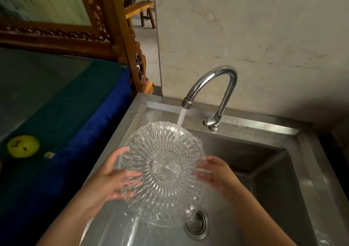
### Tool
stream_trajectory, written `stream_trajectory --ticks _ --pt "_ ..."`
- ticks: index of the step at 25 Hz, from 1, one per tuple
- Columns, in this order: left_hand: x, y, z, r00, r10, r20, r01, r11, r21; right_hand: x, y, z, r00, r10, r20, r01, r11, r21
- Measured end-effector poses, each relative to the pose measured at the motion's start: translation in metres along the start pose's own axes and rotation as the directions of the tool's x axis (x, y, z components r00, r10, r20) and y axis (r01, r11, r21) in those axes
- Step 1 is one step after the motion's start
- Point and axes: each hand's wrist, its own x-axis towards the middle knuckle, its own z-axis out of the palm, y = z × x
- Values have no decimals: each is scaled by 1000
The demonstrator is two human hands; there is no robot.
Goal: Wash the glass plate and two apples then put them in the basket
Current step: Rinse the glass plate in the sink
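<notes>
A clear cut-glass plate [162, 172] is held tilted over the steel sink [273, 170], and water from the chrome tap [213, 87] runs onto its far edge. My left hand [115, 177] grips the plate's left rim, with fingers showing through the glass. My right hand [213, 172] lies flat against the plate's right side with fingers spread. One yellow-green apple [23, 146] sits on the blue-covered table at the left. No second apple and no basket are in view.
The sink drain [198, 225] lies below the plate. The table with blue cloth [75, 132] adjoins the sink's left rim. A carved wooden frame [113, 38] stands behind it, and a pale tiled wall rises behind the tap.
</notes>
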Motion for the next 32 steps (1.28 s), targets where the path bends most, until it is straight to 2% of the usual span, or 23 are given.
stream_trajectory --ticks 3,4,7,11,14,20,23,25,27,29,32 --pt "8 -16 5 1000 9 -21 -11 998 -70 19 -28 4 975 -16 -223 11 1000 -24" --pt "11 -27 8 1000 -10 -26 6 993 -117 25 -48 3 968 -14 -251 18 1000 14" --pt "21 -53 18 999 -44 -5 42 974 -223 40 -104 6 973 -47 -226 73 992 107" --pt "31 -67 32 999 -46 29 53 950 -308 56 -121 10 948 -33 -315 21 999 -43" --pt "39 -70 37 999 -31 41 43 940 -338 64 -119 3 941 -53 -335 28 997 -78" --pt "51 -77 43 998 -45 39 55 947 -318 59 -83 -19 962 -37 -269 9 995 -104" --pt "51 -77 41 998 -46 41 56 949 -311 56 -74 -26 948 -105 -300 6 950 -312" --pt "49 -73 38 998 -43 38 53 949 -311 49 -62 -30 969 -128 -210 45 932 -358" --pt "48 -68 32 999 -35 31 43 960 -276 37 -35 -35 999 -49 -11 46 979 -198" --pt "46 -59 26 999 -30 38 38 970 -239 28 -2 -44 991 -73 113 83 993 -86" --pt "41 -44 20 997 16 71 -7 993 -120 19 36 -48 984 -167 59 166 986 24"
